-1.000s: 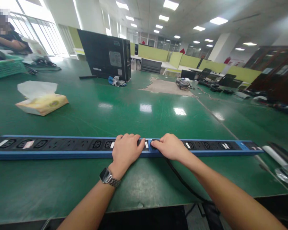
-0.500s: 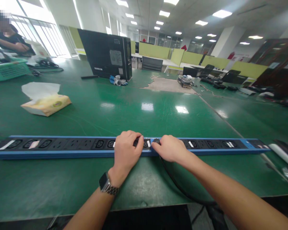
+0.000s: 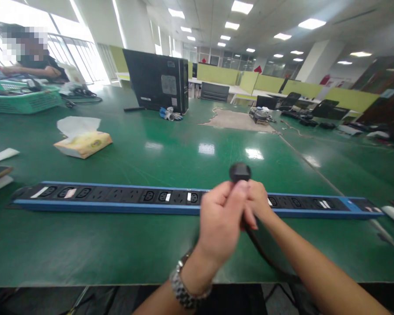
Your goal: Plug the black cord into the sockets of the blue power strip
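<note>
A black power plug (image 3: 240, 172) is held up in front of me, above the power strip, and its black cable (image 3: 265, 256) hangs down toward the table's front edge. My left hand (image 3: 219, 221), a metal-banded watch on its wrist, is closed on the plug just below its head. Behind it my right hand (image 3: 259, 199) is also closed at the plug, its fingers partly covered by the left hand. The long blue power strip (image 3: 118, 207) with black sockets and several white labels lies across the green table. Both hands hide its middle.
A tissue pack (image 3: 85, 144) lies on the table (image 3: 170, 249) at the left, with a green basket (image 3: 26, 103) beyond it. A black computer case (image 3: 157, 83) and gloves (image 3: 170, 114) stand farther back. A person (image 3: 36, 61) is at the far left.
My left hand has left the strip's sockets and moved right to the plug. My right hand has lifted the plug off the strip, and the plug now points up. The view has shifted slightly left.
</note>
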Demonstrator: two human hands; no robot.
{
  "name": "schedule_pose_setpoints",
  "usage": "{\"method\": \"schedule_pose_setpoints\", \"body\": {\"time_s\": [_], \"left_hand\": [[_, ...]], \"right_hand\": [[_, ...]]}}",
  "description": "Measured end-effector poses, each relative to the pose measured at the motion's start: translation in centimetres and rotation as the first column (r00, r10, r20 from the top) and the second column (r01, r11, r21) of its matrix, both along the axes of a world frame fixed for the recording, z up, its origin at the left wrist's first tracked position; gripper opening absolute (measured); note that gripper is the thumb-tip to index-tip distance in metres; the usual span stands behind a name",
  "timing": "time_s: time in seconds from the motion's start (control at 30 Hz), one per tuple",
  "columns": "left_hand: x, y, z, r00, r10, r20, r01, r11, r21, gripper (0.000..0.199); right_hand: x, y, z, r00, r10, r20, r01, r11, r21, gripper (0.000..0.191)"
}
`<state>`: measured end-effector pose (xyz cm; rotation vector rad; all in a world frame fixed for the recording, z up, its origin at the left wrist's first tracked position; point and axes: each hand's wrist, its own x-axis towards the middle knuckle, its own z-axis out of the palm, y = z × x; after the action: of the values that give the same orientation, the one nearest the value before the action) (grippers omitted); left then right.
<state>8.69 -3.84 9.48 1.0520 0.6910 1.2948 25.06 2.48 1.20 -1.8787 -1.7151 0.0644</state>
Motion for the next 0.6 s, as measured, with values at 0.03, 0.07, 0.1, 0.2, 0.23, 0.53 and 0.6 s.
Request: {"method": "schedule_pose_setpoints", "body": {"time_s": [0.03, 0.07, 0.1, 0.2, 0.23, 0.53, 0.6], "left_hand": [[-1.7, 0.5, 0.0, 0.993, 0.111, 0.029, -0.11, 0.993, -0.038, 0.038], [-3.6, 1.1, -0.4, 0.973, 0.229, 0.018, -0.226, 0.969, -0.096, 0.037], [-5.6, 1.6, -1.2, 0.951, 0.308, -0.027, -0.308, 0.938, -0.158, 0.036], [-10.0, 2.4, -4.8, 0.925, 0.322, -0.2, -0.372, 0.873, -0.315, 0.04], [-10.7, 2.5, -5.9, 0.927, 0.297, -0.229, -0.363, 0.864, -0.348, 0.042], [-9.4, 3.0, -7.7, 0.835, 0.243, -0.493, -0.41, 0.874, -0.263, 0.048], [-9.5, 3.1, -8.0, 0.814, 0.269, -0.515, -0.44, 0.864, -0.245, 0.048]], "right_hand": [[0.0, 0.0, 0.1, 1.0, 0.002, -0.01, -0.002, 1.0, -0.011, 0.051], [-0.1, 0.0, 0.2, 1.0, 0.005, -0.022, -0.005, 1.0, -0.022, 0.051], [-0.1, 0.0, 0.3, 0.999, 0.005, -0.033, -0.006, 0.999, -0.032, 0.051], [-0.2, 0.0, 0.4, 0.999, 0.01, -0.045, -0.012, 0.999, -0.039, 0.051], [-0.2, 0.0, 0.4, 0.999, 0.014, -0.049, -0.016, 0.999, -0.034, 0.051], [-0.2, -0.3, 0.5, 0.995, 0.022, -0.102, -0.023, 1.0, -0.009, 0.049], [-0.2, -0.4, 0.5, 0.993, 0.027, -0.114, -0.027, 1.0, -0.003, 0.049]]}}
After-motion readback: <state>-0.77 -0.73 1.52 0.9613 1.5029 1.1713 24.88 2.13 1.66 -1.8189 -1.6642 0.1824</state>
